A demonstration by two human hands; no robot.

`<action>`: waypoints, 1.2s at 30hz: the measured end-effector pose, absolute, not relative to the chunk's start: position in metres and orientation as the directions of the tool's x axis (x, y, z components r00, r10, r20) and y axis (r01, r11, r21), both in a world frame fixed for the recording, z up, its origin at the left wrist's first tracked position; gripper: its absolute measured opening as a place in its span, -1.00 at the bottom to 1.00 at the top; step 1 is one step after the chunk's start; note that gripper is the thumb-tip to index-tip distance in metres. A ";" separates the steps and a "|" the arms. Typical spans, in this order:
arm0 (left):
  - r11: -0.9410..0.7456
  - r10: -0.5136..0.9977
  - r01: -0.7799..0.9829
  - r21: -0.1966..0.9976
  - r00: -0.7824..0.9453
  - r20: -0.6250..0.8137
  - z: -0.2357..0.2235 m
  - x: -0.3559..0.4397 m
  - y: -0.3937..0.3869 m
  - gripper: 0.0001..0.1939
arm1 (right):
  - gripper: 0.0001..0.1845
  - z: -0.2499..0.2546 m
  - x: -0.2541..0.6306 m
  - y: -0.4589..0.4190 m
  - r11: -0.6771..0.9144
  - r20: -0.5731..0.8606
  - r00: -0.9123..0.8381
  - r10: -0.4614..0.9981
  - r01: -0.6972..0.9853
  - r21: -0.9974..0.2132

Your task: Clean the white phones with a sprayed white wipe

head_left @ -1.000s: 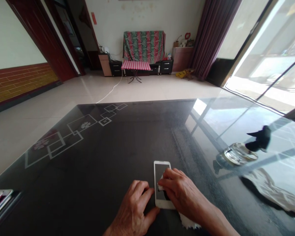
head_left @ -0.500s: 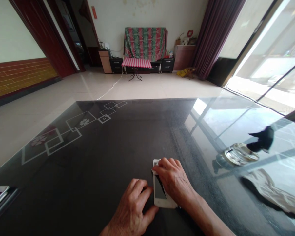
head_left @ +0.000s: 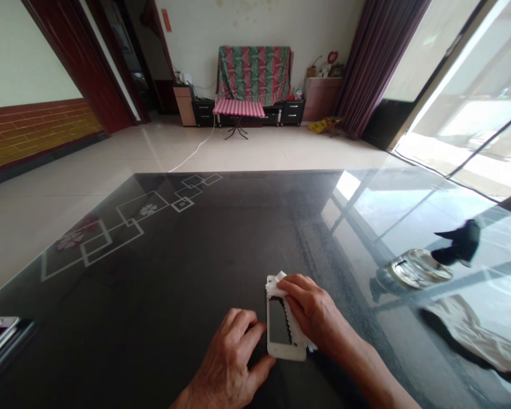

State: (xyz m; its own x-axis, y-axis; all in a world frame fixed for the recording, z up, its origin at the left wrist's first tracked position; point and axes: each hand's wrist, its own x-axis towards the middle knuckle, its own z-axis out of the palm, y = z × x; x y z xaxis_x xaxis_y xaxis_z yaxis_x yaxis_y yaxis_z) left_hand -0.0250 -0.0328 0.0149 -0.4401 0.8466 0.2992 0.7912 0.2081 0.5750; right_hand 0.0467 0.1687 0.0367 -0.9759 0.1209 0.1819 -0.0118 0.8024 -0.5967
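A white smartphone [head_left: 279, 325] lies flat on the dark glossy table, its screen facing up. My left hand [head_left: 234, 355] steadies it, fingertips against its left edge and thumb at the lower left corner. Pressed over its top and right side is a white tissue [head_left: 276, 287], gripped in the bent fingers of my right hand [head_left: 309, 301]. Part of the tissue sticks out below my right palm, and that hand covers the phone's upper right portion. The left part of the screen shows, with a jagged dark border along the tissue.
On the right, a clear spray bottle [head_left: 421, 267] with a black head lies on its side, near a crumpled pale cloth [head_left: 477, 335]. Several phones [head_left: 2, 338] are stacked at the table's left edge. The dark table [head_left: 162, 295] reflects window light.
My right hand has slid slightly right with the tissue, uncovering more of the tissue and screen. My left hand and the phone have stayed nearly in place.
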 end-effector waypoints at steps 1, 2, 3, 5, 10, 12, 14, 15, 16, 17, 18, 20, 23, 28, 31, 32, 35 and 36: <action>0.212 0.846 0.790 0.576 -0.443 0.296 0.015 -0.025 -0.033 -0.72 | -0.69 0.038 0.046 0.168 0.798 0.175 -0.980 0.099 -0.026 -0.602; 0.216 0.845 0.789 0.576 -0.447 0.295 0.015 -0.025 -0.033 -0.72 | -0.68 0.039 0.045 0.168 0.787 0.169 -0.982 0.080 -0.042 -0.616; 0.220 0.843 0.788 0.576 -0.450 0.294 0.015 -0.025 -0.032 -0.72 | -0.69 0.040 0.044 0.168 0.769 0.167 -0.983 0.078 -0.047 -0.637; 0.221 0.840 0.789 0.574 -0.453 0.299 0.015 -0.024 -0.033 -0.73 | -0.72 0.040 0.042 0.170 0.722 0.160 -0.978 0.137 -0.012 -0.692; 0.214 0.833 0.788 0.578 -0.456 0.314 0.013 -0.023 -0.033 -0.76 | -0.73 0.036 0.041 0.179 0.592 0.055 -0.936 0.348 0.174 -0.786; 0.215 0.830 0.783 0.583 -0.461 0.313 0.012 -0.023 -0.033 -0.77 | -0.69 0.036 0.042 0.181 0.554 0.031 -0.923 0.383 0.203 -0.807; 0.216 0.829 0.778 0.590 -0.465 0.310 0.012 -0.022 -0.033 -0.76 | -0.67 0.036 0.043 0.181 0.538 0.030 -0.913 0.406 0.213 -0.816; 0.215 0.829 0.776 0.593 -0.466 0.309 0.011 -0.022 -0.033 -0.75 | -0.66 0.036 0.044 0.181 0.535 0.032 -0.909 0.416 0.216 -0.817; 0.214 0.829 0.774 0.596 -0.467 0.309 0.011 -0.022 -0.033 -0.74 | -0.66 0.036 0.045 0.180 0.535 0.035 -0.902 0.429 0.223 -0.815; 0.212 0.829 0.773 0.598 -0.466 0.309 0.011 -0.022 -0.033 -0.74 | -0.67 0.035 0.046 0.180 0.542 0.041 -0.897 0.440 0.229 -0.809; 0.211 0.830 0.773 0.599 -0.465 0.308 0.011 -0.022 -0.034 -0.74 | -0.68 0.035 0.046 0.179 0.556 0.054 -0.892 0.449 0.232 -0.798; 0.213 0.832 0.773 0.598 -0.464 0.304 0.011 -0.022 -0.034 -0.75 | -0.71 0.032 0.048 0.177 0.599 0.093 -0.880 0.466 0.236 -0.765; 0.221 0.833 0.775 0.592 -0.466 0.298 0.012 -0.022 -0.035 -0.77 | -0.78 0.030 0.049 0.171 0.695 0.177 -0.871 0.458 0.227 -0.683; 0.230 0.832 0.779 0.583 -0.468 0.297 0.013 -0.021 -0.035 -0.80 | -0.78 0.040 0.056 0.161 0.843 0.152 -0.970 0.189 0.081 -0.532; 0.234 0.833 0.783 0.577 -0.467 0.295 0.013 -0.022 -0.034 -0.80 | -0.68 0.054 0.061 0.160 0.845 0.062 -0.995 0.074 0.029 -0.534; 0.234 0.833 0.784 0.575 -0.467 0.297 0.012 -0.023 -0.034 -0.80 | -0.64 0.058 0.062 0.162 0.840 0.035 -0.999 0.042 0.017 -0.543; 0.233 0.832 0.787 0.571 -0.466 0.302 0.012 -0.023 -0.034 -0.80 | -0.57 0.066 0.064 0.165 0.838 -0.026 -1.000 -0.008 0.007 -0.546; 0.234 0.832 0.788 0.570 -0.466 0.302 0.012 -0.023 -0.034 -0.81 | -0.57 0.066 0.065 0.165 0.843 -0.033 -0.999 -0.006 0.013 -0.538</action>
State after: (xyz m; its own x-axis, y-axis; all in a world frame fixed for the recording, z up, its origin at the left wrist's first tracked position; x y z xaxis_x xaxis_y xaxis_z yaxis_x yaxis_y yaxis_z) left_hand -0.0232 -0.0337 0.0118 -0.4659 0.8316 0.3023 0.7878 0.2344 0.5696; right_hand 0.0648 0.1647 0.0657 -0.9994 -0.0060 -0.0327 0.0125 0.8428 -0.5381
